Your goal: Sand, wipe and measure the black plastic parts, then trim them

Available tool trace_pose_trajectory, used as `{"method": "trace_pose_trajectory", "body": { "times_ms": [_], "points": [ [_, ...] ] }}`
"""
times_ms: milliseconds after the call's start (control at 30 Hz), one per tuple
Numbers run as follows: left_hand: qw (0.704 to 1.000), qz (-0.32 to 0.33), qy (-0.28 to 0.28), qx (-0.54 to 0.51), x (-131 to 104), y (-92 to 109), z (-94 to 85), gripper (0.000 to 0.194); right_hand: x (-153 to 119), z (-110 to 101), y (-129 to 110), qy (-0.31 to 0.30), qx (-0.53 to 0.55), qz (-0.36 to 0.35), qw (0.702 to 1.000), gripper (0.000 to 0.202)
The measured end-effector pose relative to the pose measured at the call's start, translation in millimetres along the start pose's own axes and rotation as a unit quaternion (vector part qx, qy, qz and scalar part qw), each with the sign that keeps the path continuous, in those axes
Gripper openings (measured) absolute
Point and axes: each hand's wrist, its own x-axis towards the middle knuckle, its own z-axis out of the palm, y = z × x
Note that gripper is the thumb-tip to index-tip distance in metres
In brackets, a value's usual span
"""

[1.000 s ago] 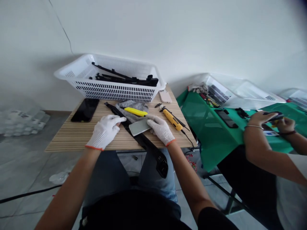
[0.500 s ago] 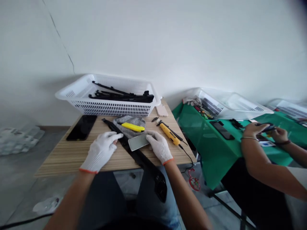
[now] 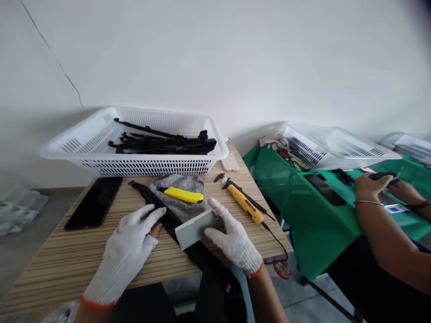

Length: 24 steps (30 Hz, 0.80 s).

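Note:
A long black plastic strip (image 3: 171, 217) lies slantwise across the table, its wider near end reaching over the edge above my lap. My gloved left hand (image 3: 129, 244) holds the strip at its left edge, index finger on top and the bare thumb tip close beside it. In my gloved right hand (image 3: 234, 235) is a flat, pale grey-green rectangular block (image 3: 195, 229), gripped at its right end and tilted over the strip. Just behind, a yellow utility knife (image 3: 183, 194) rests on a grey cloth (image 3: 158, 185).
A white basket (image 3: 151, 166) with several black strips stands at the back. A black phone (image 3: 96, 202) lies left, a yellow corded tool (image 3: 244, 202) and a pale phone (image 3: 230, 162) right. At a green-covered table (image 3: 299, 224), a co-worker's hands (image 3: 370, 186) hold a dark item.
The view has come closer to the table. The block in my right hand has tilted, now showing its long edge. My left hand stays at the strip.

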Motion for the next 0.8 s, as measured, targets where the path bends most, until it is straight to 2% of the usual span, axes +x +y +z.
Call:
{"method": "trace_pose_trajectory", "body": {
  "times_ms": [67, 133, 267, 333, 500, 600, 633, 733, 800],
  "points": [
    [1.0, -0.005, -0.007, 0.008, -0.6, 1.8, -1.3, 0.05, -2.0, -0.7, 3.7, -0.002, 0.019, -0.023, 1.0, 0.06],
    [1.0, -0.009, -0.009, 0.01, -0.6, 3.7, -3.0, 0.048, -3.2, -1.0, 7.1, 0.012, 0.045, -0.016, 0.999, 0.053],
    [1.0, -0.016, -0.019, -0.001, 0.1, 5.9, -5.7, 0.047, -4.2, -1.0, 3.8, 0.065, 0.081, 0.072, 0.992, 0.054],
    [1.0, -0.019, -0.023, -0.006, 0.2, 5.9, -5.8, 0.047, -4.4, -0.8, -3.6, 0.072, 0.09, 0.119, 0.986, 0.058],
    [0.999, -0.028, -0.027, -0.003, -0.5, 4.8, -4.5, 0.047, -4.7, -2.7, -19.3, 0.053, 0.112, 0.181, 0.976, 0.074],
    [0.999, -0.028, -0.033, -0.011, -0.4, 5.4, -5.6, 0.046, -6.0, -9.0, -16.7, 0.007, 0.121, 0.21, 0.97, 0.081],
    [0.999, -0.028, -0.034, -0.014, -0.3, 5.8, -6.2, 0.046, -6.9, -12.3, -14.3, -0.016, 0.119, 0.213, 0.97, 0.075],
    [0.999, -0.032, -0.033, -0.013, 0.2, 6.8, -7.7, 0.046, -12.1, -25.4, -7.8, -0.059, 0.091, 0.2, 0.974, 0.037],
    [0.999, -0.033, -0.034, -0.013, 0.6, 7.5, -8.4, 0.047, -17.4, -35.7, -6.5, -0.073, 0.067, 0.23, 0.968, 0.031]
  ]
}}
